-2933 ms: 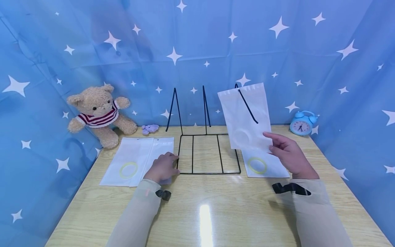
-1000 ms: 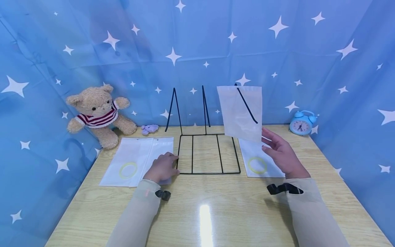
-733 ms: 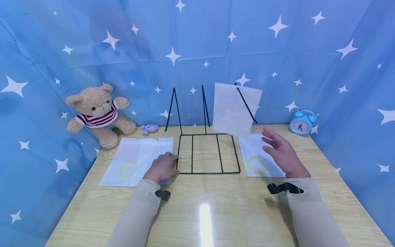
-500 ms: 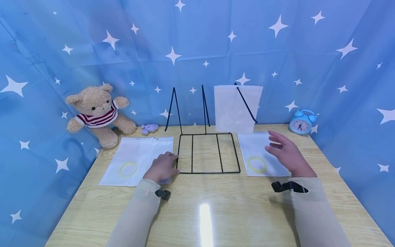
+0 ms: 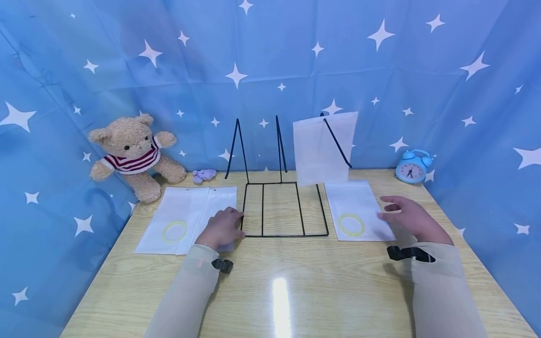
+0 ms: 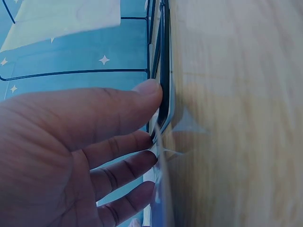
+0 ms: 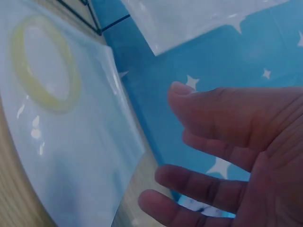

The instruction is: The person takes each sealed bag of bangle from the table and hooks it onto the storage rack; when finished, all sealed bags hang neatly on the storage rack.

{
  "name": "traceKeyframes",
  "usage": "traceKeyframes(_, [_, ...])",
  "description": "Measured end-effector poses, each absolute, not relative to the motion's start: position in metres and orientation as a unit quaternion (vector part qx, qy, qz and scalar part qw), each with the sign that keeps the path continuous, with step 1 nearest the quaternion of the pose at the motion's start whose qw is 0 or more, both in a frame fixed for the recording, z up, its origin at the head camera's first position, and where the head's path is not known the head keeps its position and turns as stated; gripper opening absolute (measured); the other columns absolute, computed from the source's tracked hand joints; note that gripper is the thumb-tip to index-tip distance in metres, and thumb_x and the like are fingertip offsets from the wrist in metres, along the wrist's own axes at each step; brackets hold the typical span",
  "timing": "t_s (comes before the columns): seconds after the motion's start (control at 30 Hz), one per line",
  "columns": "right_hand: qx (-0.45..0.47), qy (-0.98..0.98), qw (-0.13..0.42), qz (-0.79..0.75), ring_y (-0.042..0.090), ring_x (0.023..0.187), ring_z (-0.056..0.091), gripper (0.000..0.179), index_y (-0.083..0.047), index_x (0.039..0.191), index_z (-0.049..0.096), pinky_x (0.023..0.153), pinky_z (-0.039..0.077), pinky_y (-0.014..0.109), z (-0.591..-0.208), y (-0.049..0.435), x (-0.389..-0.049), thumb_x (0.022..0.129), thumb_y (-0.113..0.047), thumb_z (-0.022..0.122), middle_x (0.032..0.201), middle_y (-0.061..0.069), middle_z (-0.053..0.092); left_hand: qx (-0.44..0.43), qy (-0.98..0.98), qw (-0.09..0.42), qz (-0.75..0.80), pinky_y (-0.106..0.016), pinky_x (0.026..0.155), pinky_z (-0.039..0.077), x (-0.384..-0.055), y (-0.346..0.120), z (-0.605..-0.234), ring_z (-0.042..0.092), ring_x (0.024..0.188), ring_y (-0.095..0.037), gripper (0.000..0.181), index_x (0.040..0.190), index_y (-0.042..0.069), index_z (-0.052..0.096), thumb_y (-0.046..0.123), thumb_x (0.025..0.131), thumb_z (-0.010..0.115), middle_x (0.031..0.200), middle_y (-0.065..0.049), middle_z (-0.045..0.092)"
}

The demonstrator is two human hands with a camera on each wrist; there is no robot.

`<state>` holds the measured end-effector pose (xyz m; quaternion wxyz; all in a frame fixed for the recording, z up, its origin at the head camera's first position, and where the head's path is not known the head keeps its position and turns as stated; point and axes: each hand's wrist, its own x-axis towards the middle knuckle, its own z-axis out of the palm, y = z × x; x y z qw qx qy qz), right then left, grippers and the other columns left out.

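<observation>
A black wire display rack (image 5: pixel 282 236) stands mid-table with three upright hooks at its back. My left hand (image 5: pixel 221 228) holds the rack's front left corner, thumb and fingertips at the wire. On the right hook hangs a white plastic bag (image 5: pixel 317 150), its lower edge over the rack's back right. Right of the rack, another white bag (image 5: pixel 367 202) lies flat with a yellow ring (image 5: pixel 351 225) showing in it. My right hand (image 5: pixel 416 219) hovers by that bag's right edge, fingers loosely bent and holding nothing; the right wrist view shows a gap between thumb and fingers.
Two overlapping white bags (image 5: pixel 186 206) lie left of the rack, one with a yellow ring (image 5: pixel 174 232). A teddy bear (image 5: pixel 131 155) and small purple toy (image 5: pixel 204 175) sit at the back left. A blue alarm clock (image 5: pixel 412 169) stands back right, before a starry curtain (image 5: pixel 270 56).
My right hand lets go of the bag, which swings back and hangs from the right hook. The hand then moves right and down towards the flat bag. My left hand stays at the rack.
</observation>
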<state>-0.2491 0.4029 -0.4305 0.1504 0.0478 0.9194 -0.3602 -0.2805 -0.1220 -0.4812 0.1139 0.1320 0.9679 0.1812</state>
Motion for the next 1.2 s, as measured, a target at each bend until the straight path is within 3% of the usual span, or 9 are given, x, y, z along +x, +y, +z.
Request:
traceKeyframes(0.53, [0.054, 0.937, 0.179, -0.293, 0.046, 0.117, 0.056, 0.076, 0.004, 0.156, 0.043, 0.094, 0.053, 0.058, -0.448, 0.408, -0.251, 0.098, -0.033, 0.075, 0.141, 0.038, 0.052, 0.133, 0.968, 0.111, 0.181, -0.061, 0.108, 0.044, -0.281, -0.122, -0.482, 0.052, 0.136, -0.04, 0.068, 0.152, 0.011, 0.057, 0.031, 0.092, 0.082, 0.151, -0.014, 0.054])
traceKeyframes(0.7, [0.069, 0.942, 0.179, -0.276, 0.047, 0.119, 0.056, 0.078, 0.005, 0.155, 0.043, 0.096, 0.051, 0.063, -0.453, 0.403, -0.252, 0.096, -0.032, 0.078, 0.143, 0.038, 0.052, 0.132, 0.968, 0.111, 0.181, -0.061, 0.108, 0.044, -0.281, -0.122, -0.482, 0.052, 0.136, -0.039, 0.069, 0.152, 0.01, 0.058, 0.032, 0.091, 0.082, 0.151, -0.013, 0.055])
traceKeyframes(0.87, [0.109, 0.942, 0.175, -0.265, 0.053, 0.127, 0.048, 0.084, 0.008, 0.154, 0.041, 0.102, 0.044, 0.071, -0.456, 0.396, -0.252, 0.092, -0.032, 0.081, 0.152, 0.039, 0.042, 0.132, 0.969, 0.11, 0.179, -0.06, 0.108, 0.044, -0.282, -0.122, -0.484, 0.052, 0.136, -0.039, 0.069, 0.152, 0.011, 0.057, 0.032, 0.092, 0.082, 0.151, -0.013, 0.054])
traceKeyframes(1.2, [0.134, 0.943, 0.176, -0.247, 0.053, 0.124, 0.048, 0.089, 0.01, 0.156, 0.033, 0.1, 0.045, 0.071, -0.461, 0.389, -0.255, 0.091, -0.026, 0.08, 0.151, 0.04, 0.04, 0.131, 0.969, 0.111, 0.18, -0.06, 0.109, 0.044, -0.281, -0.122, -0.483, 0.052, 0.136, -0.039, 0.069, 0.153, 0.011, 0.057, 0.032, 0.092, 0.081, 0.151, -0.013, 0.054])
